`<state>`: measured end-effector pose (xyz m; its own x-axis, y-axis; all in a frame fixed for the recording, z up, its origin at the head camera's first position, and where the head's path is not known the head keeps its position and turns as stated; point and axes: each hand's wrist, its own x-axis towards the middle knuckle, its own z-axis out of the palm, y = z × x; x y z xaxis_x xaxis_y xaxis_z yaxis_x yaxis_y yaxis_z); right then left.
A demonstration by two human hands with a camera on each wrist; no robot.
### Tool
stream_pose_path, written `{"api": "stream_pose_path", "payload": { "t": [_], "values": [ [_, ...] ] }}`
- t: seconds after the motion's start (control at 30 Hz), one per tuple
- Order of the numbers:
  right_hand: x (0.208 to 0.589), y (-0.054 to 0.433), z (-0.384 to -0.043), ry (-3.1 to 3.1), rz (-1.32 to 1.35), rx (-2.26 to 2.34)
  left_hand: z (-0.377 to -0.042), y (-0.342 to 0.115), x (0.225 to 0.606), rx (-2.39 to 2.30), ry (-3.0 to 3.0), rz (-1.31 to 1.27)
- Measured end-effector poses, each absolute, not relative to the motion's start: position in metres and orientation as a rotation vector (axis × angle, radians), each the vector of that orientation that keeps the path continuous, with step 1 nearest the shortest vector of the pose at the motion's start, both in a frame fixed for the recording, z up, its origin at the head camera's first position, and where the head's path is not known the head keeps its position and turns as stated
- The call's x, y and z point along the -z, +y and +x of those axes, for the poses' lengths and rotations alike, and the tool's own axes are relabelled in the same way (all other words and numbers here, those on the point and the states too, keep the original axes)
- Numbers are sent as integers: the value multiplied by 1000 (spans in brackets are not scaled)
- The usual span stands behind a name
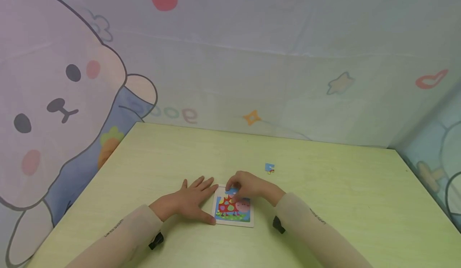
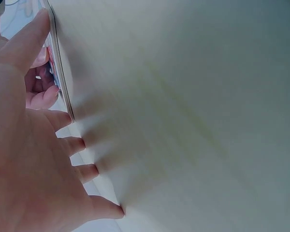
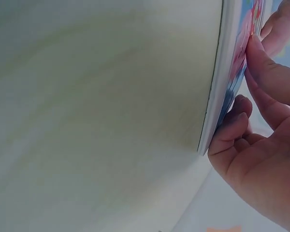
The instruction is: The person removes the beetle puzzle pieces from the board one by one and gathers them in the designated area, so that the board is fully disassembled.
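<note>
A small square jigsaw puzzle (image 1: 230,209) with a red spotted ladybug and a pink face sits in a white tray (image 1: 235,224) on the table. My left hand (image 1: 191,202) lies spread at the tray's left side, its thumb at the lower corner and index fingertip near the upper one. Over the puzzle's top, my right hand (image 1: 252,185) pinches a blue puzzle piece (image 1: 232,191) between thumb and index finger, partly hidden by the fingers. In the right wrist view the thumb (image 3: 268,70) touches the picture, and the other fingers curl beside the tray edge.
One loose puzzle piece (image 1: 269,167), blue with a bit of red and yellow, lies on the table (image 1: 324,196) beyond my right hand. A printed cloth (image 1: 230,60) with a cartoon bear hangs behind the table's far edge.
</note>
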<state>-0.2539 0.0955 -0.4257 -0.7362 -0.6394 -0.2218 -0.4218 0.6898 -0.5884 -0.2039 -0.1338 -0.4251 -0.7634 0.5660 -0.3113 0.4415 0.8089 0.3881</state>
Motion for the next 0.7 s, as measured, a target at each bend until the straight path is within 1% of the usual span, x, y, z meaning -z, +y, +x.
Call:
{"api": "stream_pose_path", "payload": {
  "t": [0.7],
  "values": [
    [427,96,-250,2515,-760,795,-204,-133,425,-406,2580,753]
  ]
}}
